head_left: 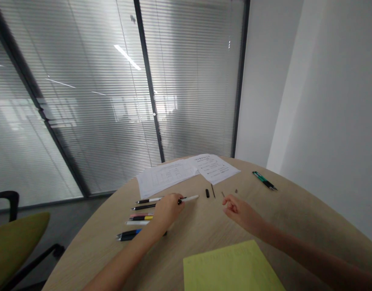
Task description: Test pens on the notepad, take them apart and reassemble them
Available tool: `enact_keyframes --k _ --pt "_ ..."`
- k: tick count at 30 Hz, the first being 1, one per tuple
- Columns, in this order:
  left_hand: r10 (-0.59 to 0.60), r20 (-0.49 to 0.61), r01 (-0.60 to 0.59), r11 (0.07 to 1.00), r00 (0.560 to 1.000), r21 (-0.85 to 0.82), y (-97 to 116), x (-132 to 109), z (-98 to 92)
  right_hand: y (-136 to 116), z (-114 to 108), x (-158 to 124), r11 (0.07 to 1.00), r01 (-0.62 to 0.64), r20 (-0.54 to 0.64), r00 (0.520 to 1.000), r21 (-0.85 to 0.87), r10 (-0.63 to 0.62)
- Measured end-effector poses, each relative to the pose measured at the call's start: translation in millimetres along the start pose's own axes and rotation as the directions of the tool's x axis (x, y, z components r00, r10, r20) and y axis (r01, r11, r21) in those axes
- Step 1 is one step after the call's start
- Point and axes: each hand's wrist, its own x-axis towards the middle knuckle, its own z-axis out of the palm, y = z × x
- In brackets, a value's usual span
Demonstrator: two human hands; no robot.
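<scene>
My left hand (170, 208) is closed around a pen (190, 198), whose white barrel sticks out to the right from the fingers. Beside that hand, several pens (140, 208) lie in a row, partly hidden by the hand and forearm. My right hand (236, 209) is closed, fingers curled and thumb side toward the middle; what it holds, if anything, I cannot make out. Just past its fingertips shows a small thin piece (222, 194). A black pen cap (207, 193) and a thin dark refill (213, 191) lie between the hands. A tiny part (236, 190) lies beyond the right hand.
Printed paper sheets (168, 176) lie at the table's far edge. Green and black pens (263, 179) are at the right. A yellow sheet (228, 268) lies at the near edge of the round wooden table (180, 238). A green chair (19, 238) stands at left.
</scene>
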Motion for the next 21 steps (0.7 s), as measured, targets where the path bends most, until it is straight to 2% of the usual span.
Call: enact_keyframes --k 5,10,15,21 --pt "0.043 -0.047 -0.045 0.998 0.998 -0.034 2.5 0.4 -3.9 0.1 -1.8 -7.0 0.999 -0.014 -0.024 1.000 0.047 0.016" --pt "0.049 -0.111 -0.065 0.987 0.993 -0.150 1.0 2.6 -6.5 -1.5 -5.1 -9.7 0.999 -0.012 -0.066 0.998 0.047 0.015" --pt "-0.011 -0.142 -0.039 0.937 0.990 -0.347 -10.1 13.3 -3.0 -8.2 -7.3 -10.6 0.993 0.015 -0.037 0.999 0.115 -0.011" --pt "-0.125 -0.113 0.038 0.816 0.986 -0.577 -25.1 26.6 4.2 -14.8 -5.4 -16.1 0.980 0.037 -0.003 0.999 0.195 -0.037"
